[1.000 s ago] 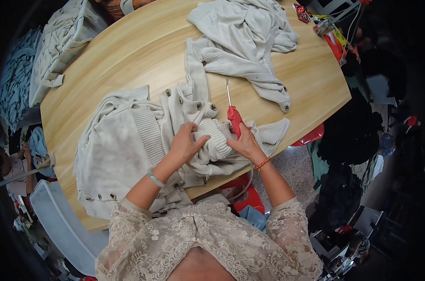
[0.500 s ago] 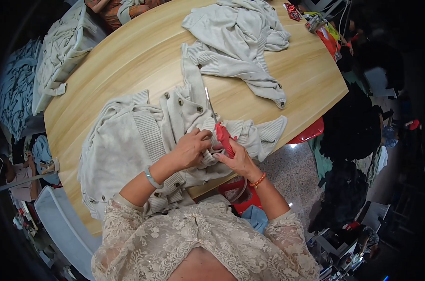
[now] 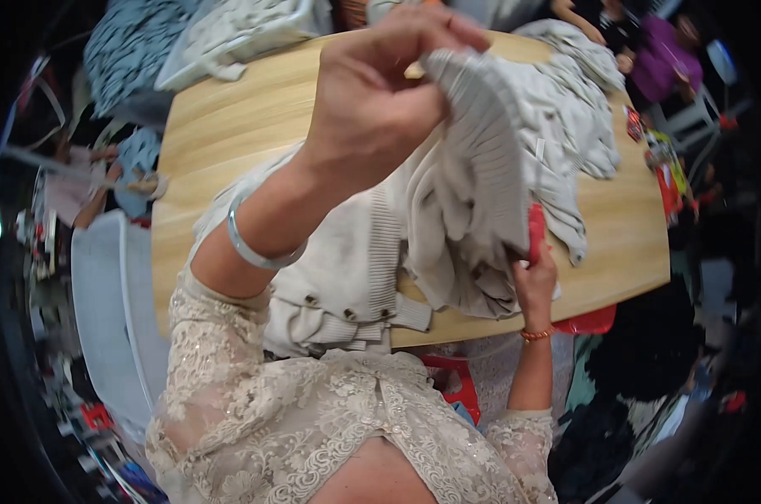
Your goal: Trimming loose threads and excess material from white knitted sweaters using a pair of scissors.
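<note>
My left hand is raised high over the table, its fingers closed on the ribbed hem of a cream knit cardigan. The cardigan hangs in folds from that grip down to the tabletop. At its right side my right hand is wrapped round a red air blow gun; the cloth hides the nozzle. Under my left forearm lies another cream knit garment, with a ribbed band and dark buttons at its near end. More cream knitwear lies at the table's far right.
Everything lies on a wooden table. A white bin of cream garments and a blue cloth pile stand at the far left. Red stools stand below the near edge. A person in purple is at the far right.
My left hand has risen from the table, lifting the cardigan's ribbed hem. My right hand has shifted right with the blow gun, now partly behind cloth. The view has turned and shifted.
</note>
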`<state>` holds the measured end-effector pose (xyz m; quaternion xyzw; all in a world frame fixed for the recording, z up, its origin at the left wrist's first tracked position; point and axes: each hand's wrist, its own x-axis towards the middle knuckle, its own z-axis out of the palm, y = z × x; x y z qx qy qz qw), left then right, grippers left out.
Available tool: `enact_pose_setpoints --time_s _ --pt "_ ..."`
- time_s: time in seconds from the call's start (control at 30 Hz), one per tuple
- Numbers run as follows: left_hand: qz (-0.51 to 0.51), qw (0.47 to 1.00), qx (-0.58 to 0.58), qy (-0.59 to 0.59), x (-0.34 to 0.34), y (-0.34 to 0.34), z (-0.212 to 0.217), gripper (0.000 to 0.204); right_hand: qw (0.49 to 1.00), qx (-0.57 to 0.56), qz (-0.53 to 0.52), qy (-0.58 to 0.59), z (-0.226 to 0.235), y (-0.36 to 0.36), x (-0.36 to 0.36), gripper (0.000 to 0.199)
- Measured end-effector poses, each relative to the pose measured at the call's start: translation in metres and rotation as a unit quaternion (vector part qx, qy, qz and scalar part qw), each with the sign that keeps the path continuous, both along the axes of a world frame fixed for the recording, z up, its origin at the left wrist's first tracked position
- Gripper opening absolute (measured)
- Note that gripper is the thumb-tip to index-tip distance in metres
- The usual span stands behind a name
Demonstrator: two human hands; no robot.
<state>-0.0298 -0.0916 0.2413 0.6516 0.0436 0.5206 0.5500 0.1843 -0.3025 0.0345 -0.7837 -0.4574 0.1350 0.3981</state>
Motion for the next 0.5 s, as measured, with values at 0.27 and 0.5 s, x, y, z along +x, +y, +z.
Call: enact_pose_setpoints --time_s 0.27,0.5 --pt "-0.149 0.979 -0.079 -0.116 -0.229 0.012 0.059 0.038 0.98 0.079 0.015 0.185 0.091 0.016 -0.055 0.014" --pt "0.456 0.861 -0.209 -0.077 -0.415 -0.054 -0.051 0.031 0.963 -0.013 0.194 0.188 0.061 0.049 -0.147 0.041"
